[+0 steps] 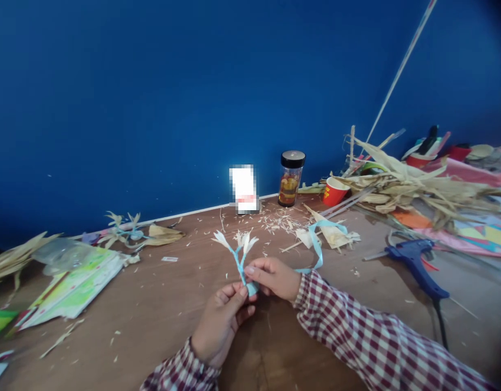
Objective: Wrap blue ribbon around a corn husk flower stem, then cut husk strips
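A small handmade flower sprig [239, 264] stands upright between my hands, its white petal tips cut from pale husk-like material and its forked stem wrapped in light blue tape. Thumb and fingers of my left hand [224, 320] pinch the lower stem. My right hand [273, 278] is closed at the stem on light blue tape [253, 288], just beside the left fingertips. A light blue strip [315, 247] trails on the table behind my right wrist; whether it joins the tape in my fingers is hidden.
Husk scraps [281, 221] litter the brown table. Behind stand a jar with a black lid [291, 179] and a red paper cup [335, 192]. A blue glue gun [415, 266] and a dry husk pile [389, 184] lie right. Painted paper [77, 285] and another sprig [130, 231] lie left.
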{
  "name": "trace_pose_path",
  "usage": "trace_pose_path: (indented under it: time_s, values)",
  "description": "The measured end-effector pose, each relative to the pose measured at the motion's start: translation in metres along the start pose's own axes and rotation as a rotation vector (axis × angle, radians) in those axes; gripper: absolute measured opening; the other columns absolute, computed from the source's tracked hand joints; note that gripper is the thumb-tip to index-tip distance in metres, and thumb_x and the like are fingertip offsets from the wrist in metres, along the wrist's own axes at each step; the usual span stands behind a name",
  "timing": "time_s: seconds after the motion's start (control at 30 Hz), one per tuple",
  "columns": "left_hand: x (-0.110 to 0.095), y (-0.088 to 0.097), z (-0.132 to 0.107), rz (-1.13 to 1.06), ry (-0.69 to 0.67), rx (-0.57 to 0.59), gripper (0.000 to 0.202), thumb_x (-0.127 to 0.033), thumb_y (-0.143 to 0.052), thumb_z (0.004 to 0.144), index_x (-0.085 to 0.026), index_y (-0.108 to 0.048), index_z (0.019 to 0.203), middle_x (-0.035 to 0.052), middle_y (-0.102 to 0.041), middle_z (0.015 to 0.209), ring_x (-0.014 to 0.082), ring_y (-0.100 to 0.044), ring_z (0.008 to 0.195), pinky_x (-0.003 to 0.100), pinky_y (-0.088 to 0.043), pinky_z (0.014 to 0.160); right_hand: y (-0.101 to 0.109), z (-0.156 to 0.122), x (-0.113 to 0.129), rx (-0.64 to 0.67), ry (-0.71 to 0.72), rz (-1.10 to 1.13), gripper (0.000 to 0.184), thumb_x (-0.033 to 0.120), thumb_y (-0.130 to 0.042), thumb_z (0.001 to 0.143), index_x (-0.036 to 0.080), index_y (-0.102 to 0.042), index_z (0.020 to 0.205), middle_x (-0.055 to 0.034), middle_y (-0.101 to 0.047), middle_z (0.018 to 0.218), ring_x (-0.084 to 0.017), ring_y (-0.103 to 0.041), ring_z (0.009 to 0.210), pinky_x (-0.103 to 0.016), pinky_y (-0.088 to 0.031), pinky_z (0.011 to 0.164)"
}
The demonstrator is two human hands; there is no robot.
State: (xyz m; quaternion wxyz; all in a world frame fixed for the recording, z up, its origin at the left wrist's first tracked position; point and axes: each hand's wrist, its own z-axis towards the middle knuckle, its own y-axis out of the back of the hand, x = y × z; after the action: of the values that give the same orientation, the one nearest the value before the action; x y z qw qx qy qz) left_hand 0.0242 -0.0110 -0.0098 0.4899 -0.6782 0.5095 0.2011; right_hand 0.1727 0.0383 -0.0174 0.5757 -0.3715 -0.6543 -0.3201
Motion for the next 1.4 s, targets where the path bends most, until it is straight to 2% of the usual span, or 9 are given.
trace_pose_path:
  time_s: [0.17,0.37,0.6,0.67,0.77,0.83,0.93,1.03,1.4]
  values:
    - [-0.004,0.004,0.003,-0.002,-0.092,-0.049,0.017,-0.026,-0.075,0.06,-0.012,-0.067,0.065,0.0008,-0.061,0.061,0.0079,-0.053,0.059,0.018,-0.046,0.06,-0.002,-0.003,-0.001,-0.011,0.042,-0.148,0.034,0.047,-0.058,0.074,0.014,-0.061,0.085,0.0009,-0.058,0.063,-0.007,-0.045,0.048,-0.018,-0.035,0.044]
    - [-0.003,0.008,0.005,-0.043,-0.044,-0.049,0.018,-0.023,-0.075,0.06,-0.012,-0.068,0.074,0.0033,-0.065,0.068,0.0095,-0.057,0.063,0.021,-0.049,0.062,-0.003,-0.002,-0.001,-0.067,0.113,-0.081,0.027,0.039,-0.064,0.072,0.014,-0.061,0.081,0.0007,-0.059,0.065,-0.009,-0.05,0.056,-0.02,-0.038,0.053]
    - [0.001,0.011,0.006,-0.028,-0.028,-0.049,0.015,-0.022,-0.073,0.064,-0.014,-0.068,0.076,0.0031,-0.065,0.072,0.0102,-0.058,0.068,0.021,-0.049,0.062,-0.004,-0.001,-0.003,-0.092,0.123,-0.106,0.024,0.036,-0.062,0.073,0.014,-0.063,0.083,0.0015,-0.056,0.063,-0.009,-0.049,0.055,-0.021,-0.038,0.054]
    - [0.001,0.012,0.007,-0.004,-0.034,-0.062,0.015,-0.022,-0.074,0.063,-0.014,-0.068,0.074,0.0026,-0.064,0.072,0.0099,-0.057,0.067,0.021,-0.049,0.062,-0.004,0.0,-0.005,-0.08,0.092,-0.064,0.026,0.039,-0.059,0.075,0.014,-0.062,0.081,0.0023,-0.055,0.061,-0.007,-0.047,0.051,-0.019,-0.037,0.05]
    - [0.003,0.011,0.008,0.055,-0.044,-0.06,0.017,-0.024,-0.074,0.063,-0.013,-0.067,0.073,0.0021,-0.063,0.069,0.0095,-0.056,0.065,0.021,-0.048,0.062,-0.005,0.001,-0.009,-0.072,0.009,-0.011,0.034,0.047,-0.049,0.08,0.015,-0.06,0.083,0.005,-0.049,0.054,-0.004,-0.037,0.039,-0.017,-0.028,0.038]
    - [0.004,0.01,0.007,0.096,-0.044,-0.037,0.017,-0.026,-0.073,0.064,-0.013,-0.067,0.074,0.0022,-0.063,0.069,0.0095,-0.056,0.065,0.021,-0.048,0.061,-0.005,0.002,-0.011,-0.053,-0.005,0.003,0.037,0.049,-0.047,0.081,0.014,-0.059,0.082,0.005,-0.048,0.053,-0.004,-0.035,0.038,-0.017,-0.026,0.036]
    - [0.006,0.008,0.006,0.111,-0.031,0.001,0.018,-0.028,-0.072,0.065,-0.013,-0.067,0.074,0.0024,-0.063,0.07,0.0099,-0.055,0.066,0.021,-0.048,0.06,-0.005,0.002,-0.011,-0.021,0.052,-0.024,0.034,0.046,-0.054,0.078,0.013,-0.06,0.079,0.0018,-0.055,0.06,-0.007,-0.045,0.048,-0.018,-0.034,0.045]
    - [0.007,0.007,0.005,0.085,-0.015,-0.003,0.019,-0.029,-0.072,0.064,-0.013,-0.066,0.073,0.0025,-0.062,0.069,0.0105,-0.055,0.066,0.022,-0.048,0.06,-0.006,0.001,-0.008,-0.047,0.093,-0.063,0.03,0.042,-0.058,0.076,0.013,-0.06,0.075,0.0002,-0.058,0.065,-0.009,-0.049,0.058,-0.021,-0.039,0.055]
    - [0.013,0.009,0.011,0.155,-0.053,-0.063,0.026,-0.034,-0.075,0.057,-0.011,-0.065,0.065,0.0008,-0.061,0.06,0.0094,-0.055,0.06,0.024,-0.049,0.064,-0.011,-0.003,-0.006,-0.17,0.153,-0.256,0.017,0.03,-0.058,0.076,0.014,-0.057,0.07,0.0018,-0.055,0.063,-0.01,-0.045,0.059,-0.022,-0.036,0.057]
